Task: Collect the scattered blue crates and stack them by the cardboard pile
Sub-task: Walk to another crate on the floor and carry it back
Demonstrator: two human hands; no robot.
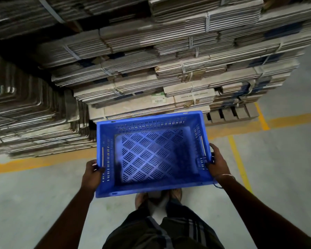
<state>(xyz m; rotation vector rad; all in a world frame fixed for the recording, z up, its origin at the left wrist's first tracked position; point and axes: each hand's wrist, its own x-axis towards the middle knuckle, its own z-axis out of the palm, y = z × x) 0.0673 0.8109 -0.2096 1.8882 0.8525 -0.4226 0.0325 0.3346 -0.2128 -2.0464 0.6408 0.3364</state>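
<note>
An empty blue crate (152,152) with a slotted bottom and walls hangs in the air in front of me, open side up. My left hand (92,172) grips its left rim near the handle slot. My right hand (217,162) grips the right rim, thumb curled inside the wall. The crate's far edge is close to the tall pile of bundled flat cardboard (151,69) that fills the upper part of the view. No other blue crate shows.
A second cardboard stack (34,119) stands at the left. The main pile sits on a pallet (232,114) at the right. Yellow floor lines (241,159) cross the grey concrete floor. My feet and legs are below the crate.
</note>
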